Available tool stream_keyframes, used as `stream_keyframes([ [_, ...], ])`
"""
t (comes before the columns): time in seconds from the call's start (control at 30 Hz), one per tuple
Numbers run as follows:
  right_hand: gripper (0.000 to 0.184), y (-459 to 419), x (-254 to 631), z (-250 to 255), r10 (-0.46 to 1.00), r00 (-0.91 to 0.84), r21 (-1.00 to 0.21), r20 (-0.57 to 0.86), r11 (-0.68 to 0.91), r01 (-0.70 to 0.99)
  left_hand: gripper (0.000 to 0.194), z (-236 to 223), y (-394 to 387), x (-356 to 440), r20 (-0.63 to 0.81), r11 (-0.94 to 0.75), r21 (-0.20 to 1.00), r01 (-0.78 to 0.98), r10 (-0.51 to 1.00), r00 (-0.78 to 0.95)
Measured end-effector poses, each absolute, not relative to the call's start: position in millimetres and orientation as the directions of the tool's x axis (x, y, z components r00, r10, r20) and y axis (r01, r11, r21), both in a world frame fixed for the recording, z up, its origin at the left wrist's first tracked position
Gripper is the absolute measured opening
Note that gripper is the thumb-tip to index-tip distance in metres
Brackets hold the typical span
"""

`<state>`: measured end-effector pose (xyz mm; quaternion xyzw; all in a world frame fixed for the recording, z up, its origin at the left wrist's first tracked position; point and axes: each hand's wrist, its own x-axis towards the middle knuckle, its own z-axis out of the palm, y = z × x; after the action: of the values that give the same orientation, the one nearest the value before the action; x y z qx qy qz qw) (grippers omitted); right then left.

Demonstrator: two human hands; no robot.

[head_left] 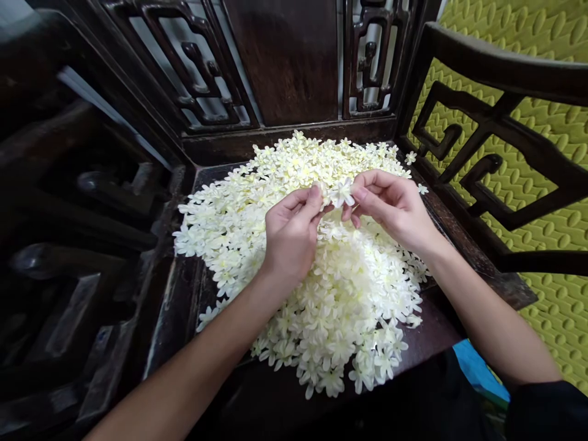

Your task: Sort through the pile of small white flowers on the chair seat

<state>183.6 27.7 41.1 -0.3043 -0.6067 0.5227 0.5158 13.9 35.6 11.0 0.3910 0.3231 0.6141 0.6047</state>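
Note:
A broad heap of small white and cream artificial-looking flowers [229, 226] covers most of the dark wooden chair seat. Above its middle, my left hand [294, 229] is closed, thumb against the fingers, pinching pale flowers whose stems I cannot make out. My right hand [395, 205] pinches the edge of a white flower [342, 193] between thumb and fingertips, right beside the left fingertips. That flower faces up between the two hands. Whether it touches the flowers at the left fingertips is hard to tell.
The carved dark wooden chair back [285, 61] rises behind the heap, with an openwork armrest [498, 153] on the right and dark carved wood [82, 245] on the left. Beyond the armrest is a yellow-green textured surface [560, 233]. Something blue [480, 367] shows at lower right.

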Motion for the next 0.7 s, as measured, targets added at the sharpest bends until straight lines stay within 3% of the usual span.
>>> stream_keyframes([
  [0.2, 0.016, 27.9, 186.4, 42.7, 0.928, -0.153, -0.941, 0.338, 0.329, -0.084, 0.016, 8.6, 34.6, 15.5, 0.125, -0.126, 0.898, -0.421, 0.992, -0.028],
  [0.7, 0.016, 21.8, 178.1, 40.0, 0.914, -0.130, -0.915, 0.383, 0.395, 0.079, 0.014, 10.0, 28.4, 17.3, 0.257, -0.263, 0.943, -0.205, 0.965, -0.055],
])
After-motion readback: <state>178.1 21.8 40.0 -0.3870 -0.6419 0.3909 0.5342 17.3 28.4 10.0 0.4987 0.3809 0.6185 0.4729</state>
